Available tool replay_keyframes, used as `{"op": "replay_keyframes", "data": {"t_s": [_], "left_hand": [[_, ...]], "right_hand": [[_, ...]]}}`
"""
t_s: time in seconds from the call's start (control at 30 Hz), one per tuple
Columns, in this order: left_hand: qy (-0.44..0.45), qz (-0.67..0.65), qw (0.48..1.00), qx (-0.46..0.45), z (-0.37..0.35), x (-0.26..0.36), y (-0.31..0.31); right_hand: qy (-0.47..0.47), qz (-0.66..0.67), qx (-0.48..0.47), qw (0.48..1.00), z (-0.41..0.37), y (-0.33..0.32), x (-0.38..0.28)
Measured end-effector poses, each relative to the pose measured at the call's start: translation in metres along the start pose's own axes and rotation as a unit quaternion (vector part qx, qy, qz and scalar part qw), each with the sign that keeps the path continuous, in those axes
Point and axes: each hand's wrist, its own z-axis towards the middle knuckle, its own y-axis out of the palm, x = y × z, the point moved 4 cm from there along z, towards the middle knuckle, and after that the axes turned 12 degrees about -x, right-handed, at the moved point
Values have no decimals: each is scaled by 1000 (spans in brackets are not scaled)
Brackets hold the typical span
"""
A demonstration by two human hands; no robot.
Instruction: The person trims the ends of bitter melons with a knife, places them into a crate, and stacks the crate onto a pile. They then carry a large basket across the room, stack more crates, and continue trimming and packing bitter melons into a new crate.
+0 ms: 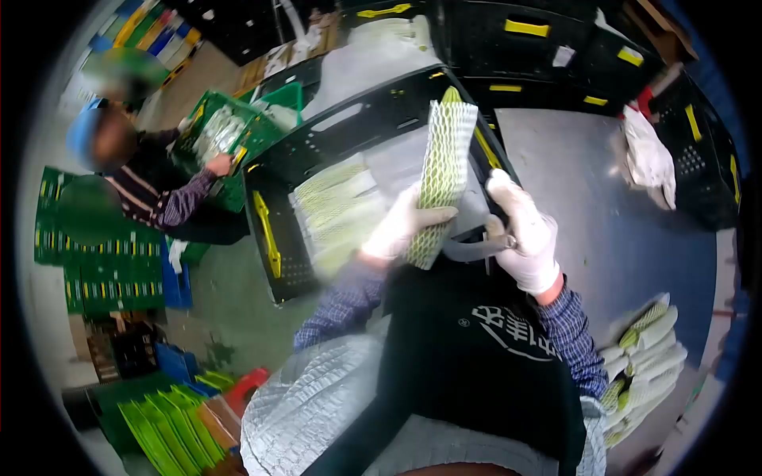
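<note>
My left hand [405,224], in a white glove, is closed round the lower part of a long green vegetable in a white foam net [446,159]. Its green tip sticks out at the top. To the right, my gloved right hand [525,234] is closed on a curved tool [470,249], perhaps a knife, apart from the net. Beyond my hands stands a black crate [349,109] with yellow handles. Netted vegetables [340,208] lie side by side in its left part, with a pale liner [401,159] next to them.
More netted vegetables [647,365] lie at the lower right. A metal table [571,166] bears a white cloth bag [649,155]. At the left a person [151,170] handles a green crate [250,127]. Black crates [528,47] line the back.
</note>
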Motion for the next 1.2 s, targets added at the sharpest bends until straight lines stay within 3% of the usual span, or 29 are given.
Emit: {"op": "replay_keyframes", "data": {"t_s": [0.07,0.17,0.23,0.3,0.5,0.63,0.7,0.8,0.87,0.93,0.97,1.03,1.1,1.13,1.17,1.2], "left_hand": [[-23,-40,999,0,-1,-17,-21],[-22,-132,991,7,-5,-16,-41],[8,-225,974,24,-2,-14,-52],[8,-210,976,56,-3,-8,-66],[-36,-262,959,96,8,7,-120],[29,-248,961,124,23,33,-182],[54,-313,939,135,30,60,-224],[63,-172,961,209,49,78,-325],[30,3,951,309,43,87,-394],[5,196,882,429,18,99,-449],[31,253,839,480,9,104,-465],[148,288,800,506,8,102,-456],[107,343,856,371,11,84,-405],[29,350,888,295,16,62,-372],[-47,355,908,217,22,38,-343],[-64,442,883,146,24,2,-333]], "right_hand": [[6,43,35,998,-6,7,12],[92,92,17,991,-18,27,32],[79,72,-18,994,-19,35,38],[74,84,-51,992,-16,50,42],[237,123,-164,949,-15,88,77],[259,172,-115,943,-16,99,102],[265,166,-122,942,-11,104,107],[319,232,-114,912,-14,106,111],[328,222,-114,911,-13,105,108],[327,188,-143,915,-13,103,108],[325,160,-175,915,-15,101,109],[340,178,-139,913,-9,98,102],[395,224,-146,879,-11,98,102],[363,236,-117,894,-16,102,104],[409,253,-141,865,-16,101,106],[419,269,-143,855,-15,102,105]]}}
